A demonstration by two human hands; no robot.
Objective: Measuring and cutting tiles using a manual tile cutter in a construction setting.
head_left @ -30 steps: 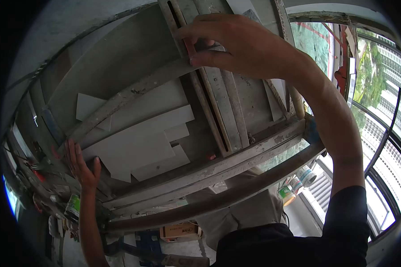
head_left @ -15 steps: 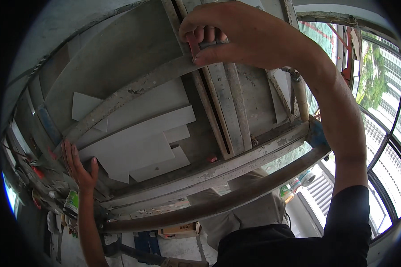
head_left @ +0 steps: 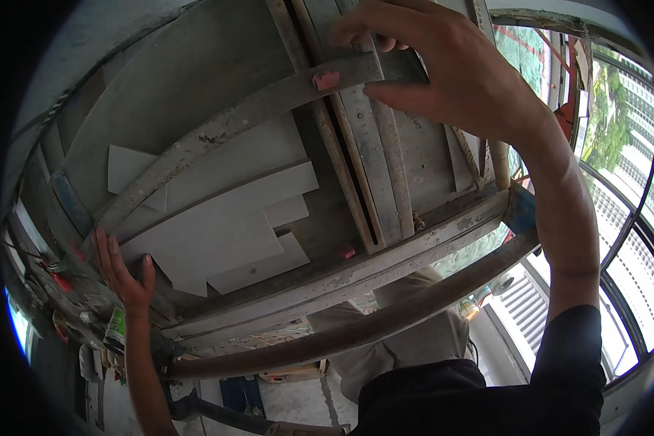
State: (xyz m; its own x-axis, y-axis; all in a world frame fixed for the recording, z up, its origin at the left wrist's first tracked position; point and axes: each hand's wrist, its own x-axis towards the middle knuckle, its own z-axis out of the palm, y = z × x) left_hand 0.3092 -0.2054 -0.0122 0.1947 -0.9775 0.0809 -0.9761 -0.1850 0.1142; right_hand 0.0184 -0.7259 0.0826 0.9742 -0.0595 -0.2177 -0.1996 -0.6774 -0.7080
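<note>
A long, stained metal straightedge (head_left: 229, 122) crosses the grey work surface (head_left: 167, 87) and a slotted rail (head_left: 363, 171), with a small red piece (head_left: 325, 81) on it where the two cross. My right hand (head_left: 436, 73) hovers just right of that piece with curled fingers apart and nothing visible in them. My left hand (head_left: 123, 277) lies with outstretched fingers at the straightedge's lower left end, beside white cut sheets (head_left: 196, 254). What the fingertips touch exactly is hard to tell.
A metal beam (head_left: 327, 276) and a round rail (head_left: 356, 327) run across the near side, my legs below them. Windows (head_left: 625, 218) are at right, with tins (head_left: 472, 305) under the rail. Cluttered tools and containers (head_left: 115, 327) stand at lower left.
My right hand has released the red piece and moved right, uncovering it on the straightedge. My left hand has shifted slightly left with the straightedge's end.
</note>
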